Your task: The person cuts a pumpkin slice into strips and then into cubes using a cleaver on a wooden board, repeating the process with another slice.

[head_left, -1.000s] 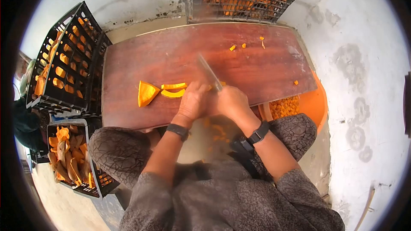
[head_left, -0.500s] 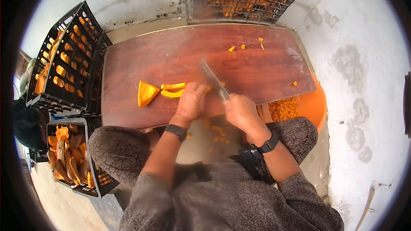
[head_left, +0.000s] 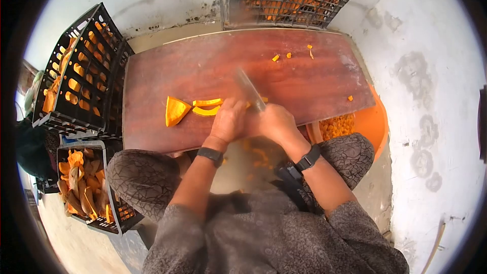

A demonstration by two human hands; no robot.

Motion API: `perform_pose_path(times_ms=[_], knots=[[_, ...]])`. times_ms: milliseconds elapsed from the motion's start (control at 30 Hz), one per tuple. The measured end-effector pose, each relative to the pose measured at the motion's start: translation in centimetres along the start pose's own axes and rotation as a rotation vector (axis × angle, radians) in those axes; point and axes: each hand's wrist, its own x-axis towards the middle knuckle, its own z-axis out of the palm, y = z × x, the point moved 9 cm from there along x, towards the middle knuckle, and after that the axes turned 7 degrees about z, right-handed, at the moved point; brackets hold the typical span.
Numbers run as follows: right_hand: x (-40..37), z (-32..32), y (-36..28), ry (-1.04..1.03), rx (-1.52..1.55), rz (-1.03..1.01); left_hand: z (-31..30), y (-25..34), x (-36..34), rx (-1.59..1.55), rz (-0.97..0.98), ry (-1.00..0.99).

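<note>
- Your right hand (head_left: 274,122): the grip is clenched round the handle of the knife (head_left: 249,87), and the blade slants up and away over the desk (head_left: 203,61).
- Your left hand (head_left: 229,119): the grip is curled down on a pumpkin strip (head_left: 248,104), pinning it to the desk just beside the blade. The two hands touch.
- Two curved slices (head_left: 207,106) and a wedge (head_left: 175,110) lie on the desk to the left of your left hand.
- Risk: your left fingertips sit very near the edge, so a strip that slides under pressure could bring the blade onto them. Pieces cut this near the front edge may also fall short of the orange basin (head_left: 373,122).
- Hidden: your hands cover nearly all of the strip and the whole handle. The blade is blurred, and the crate (head_left: 81,71) at the left is partly cut off.
</note>
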Motion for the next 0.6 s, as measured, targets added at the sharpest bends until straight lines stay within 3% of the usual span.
perform_pose_path(times_ms=[33, 267, 600], knots=[[0.3, 0.2, 0.7, -0.036, 0.028, 0.068, -0.1, 0.0, 0.0, -0.008, -0.003, 0.002], [-1.5, -2.4, 0.5, 0.125, 0.063, -0.002, -0.6, 0.5, -0.1, 0.027, 0.021, 0.032], [-3.7, -2.7, -1.1, -0.071, 0.021, -0.013, 0.2, -0.5, -0.4, 0.019, -0.005, 0.046]])
